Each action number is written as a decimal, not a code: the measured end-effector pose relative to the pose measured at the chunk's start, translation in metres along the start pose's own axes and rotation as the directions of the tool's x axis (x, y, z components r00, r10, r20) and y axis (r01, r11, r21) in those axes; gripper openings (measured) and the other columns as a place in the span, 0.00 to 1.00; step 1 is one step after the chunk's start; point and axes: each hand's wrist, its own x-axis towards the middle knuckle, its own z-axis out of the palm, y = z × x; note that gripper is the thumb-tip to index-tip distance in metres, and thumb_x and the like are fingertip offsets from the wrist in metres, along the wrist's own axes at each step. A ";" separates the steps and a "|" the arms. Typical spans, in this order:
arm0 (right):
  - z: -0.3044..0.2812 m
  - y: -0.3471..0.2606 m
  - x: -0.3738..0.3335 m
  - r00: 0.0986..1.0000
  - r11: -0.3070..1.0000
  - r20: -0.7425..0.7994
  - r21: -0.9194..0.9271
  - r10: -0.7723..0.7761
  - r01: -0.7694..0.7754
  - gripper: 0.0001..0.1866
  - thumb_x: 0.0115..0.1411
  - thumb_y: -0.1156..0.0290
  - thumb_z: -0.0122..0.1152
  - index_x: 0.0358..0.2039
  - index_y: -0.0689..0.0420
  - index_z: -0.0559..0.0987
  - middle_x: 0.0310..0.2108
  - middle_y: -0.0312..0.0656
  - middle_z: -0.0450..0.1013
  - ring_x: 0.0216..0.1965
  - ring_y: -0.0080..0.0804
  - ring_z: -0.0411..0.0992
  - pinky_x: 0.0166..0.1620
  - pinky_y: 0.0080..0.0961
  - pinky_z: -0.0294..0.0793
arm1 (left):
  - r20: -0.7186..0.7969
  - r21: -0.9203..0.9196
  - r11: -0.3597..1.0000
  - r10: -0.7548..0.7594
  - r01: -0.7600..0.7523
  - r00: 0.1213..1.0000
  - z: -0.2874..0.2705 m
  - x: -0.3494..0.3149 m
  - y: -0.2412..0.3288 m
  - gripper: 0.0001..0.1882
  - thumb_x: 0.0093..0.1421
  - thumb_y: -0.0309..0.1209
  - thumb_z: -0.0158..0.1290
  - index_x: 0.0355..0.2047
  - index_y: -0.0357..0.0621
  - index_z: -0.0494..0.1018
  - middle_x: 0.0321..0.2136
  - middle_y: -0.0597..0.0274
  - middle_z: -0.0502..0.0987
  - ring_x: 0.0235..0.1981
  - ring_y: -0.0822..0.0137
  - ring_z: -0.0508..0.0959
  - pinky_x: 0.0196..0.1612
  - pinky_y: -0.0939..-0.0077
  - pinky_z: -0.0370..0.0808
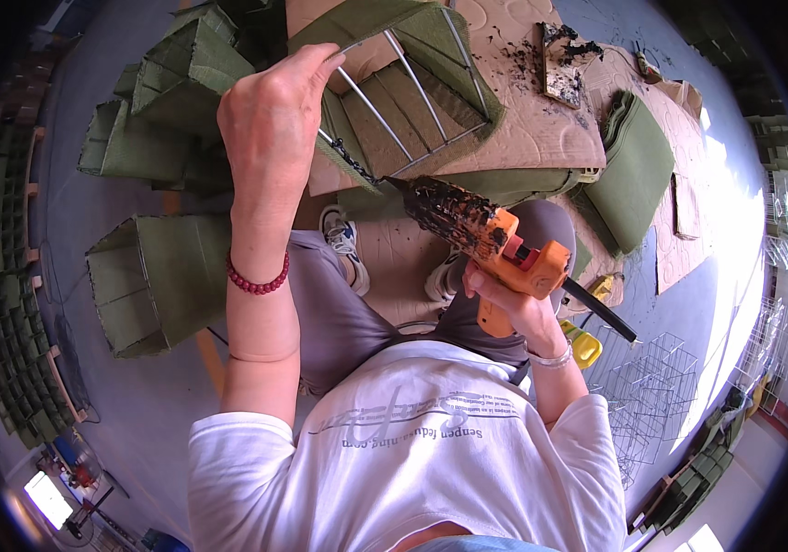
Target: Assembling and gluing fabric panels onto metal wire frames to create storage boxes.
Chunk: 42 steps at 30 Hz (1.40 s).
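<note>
My right hand (515, 302) is wrapped round the handle of an orange hot glue gun (532, 267), its front caked in black glue and a black glue stick (601, 313) protruding from its rear. The nozzle tip touches, or nearly touches, the near edge of a green fabric box (468, 83) with a metal wire frame inside. A line of black glue (350, 158) runs along that edge. My left hand (274, 110) is closed, pinching the box's rim at its upper left; the fingertips are partly hidden.
Several green fabric boxes (150, 281) stand at the left. Brown cardboard (541, 138) beneath the work bears a glue-smeared board (563, 74) and folded green fabric (628, 175). Wire frames (647, 386) lie on the floor at right, near a yellow object (582, 345).
</note>
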 end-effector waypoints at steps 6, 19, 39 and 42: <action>-0.003 0.002 -0.002 0.998 1.000 -0.057 -0.007 0.004 -0.004 0.10 0.56 0.70 0.68 0.36 0.59 0.78 0.29 0.32 0.74 0.31 0.18 0.71 0.37 0.19 0.72 | 0.011 -0.002 1.000 -0.017 0.017 1.000 0.000 0.000 -0.001 0.06 0.57 0.33 0.59 0.33 0.46 0.80 0.22 0.51 0.77 0.23 0.52 0.78 0.26 0.67 0.75; -0.007 -0.009 -0.004 0.995 0.996 -0.082 0.068 -0.059 0.064 0.10 0.58 0.73 0.64 0.39 0.59 0.74 0.31 0.33 0.72 0.31 0.19 0.70 0.35 0.19 0.70 | -0.004 -0.033 0.999 0.003 -0.004 1.000 0.000 0.001 0.000 0.07 0.58 0.31 0.58 0.35 0.44 0.80 0.20 0.47 0.74 0.20 0.51 0.73 0.25 0.68 0.72; -0.009 -0.015 -0.002 0.979 0.987 -0.165 0.081 -0.122 0.136 0.10 0.57 0.74 0.63 0.38 0.61 0.74 0.28 0.35 0.71 0.27 0.22 0.69 0.32 0.20 0.69 | -0.012 -0.024 0.999 -0.029 0.029 1.000 0.000 0.002 -0.003 0.07 0.57 0.33 0.58 0.34 0.46 0.80 0.21 0.50 0.77 0.25 0.50 0.78 0.27 0.66 0.74; -0.010 -0.015 -0.001 0.971 0.979 -0.187 0.109 -0.150 0.172 0.09 0.57 0.75 0.63 0.38 0.61 0.74 0.28 0.35 0.71 0.27 0.22 0.69 0.31 0.20 0.69 | -0.015 -0.029 0.999 -0.030 0.029 0.999 0.000 0.002 -0.003 0.07 0.57 0.33 0.58 0.34 0.45 0.80 0.21 0.50 0.76 0.25 0.49 0.78 0.27 0.65 0.74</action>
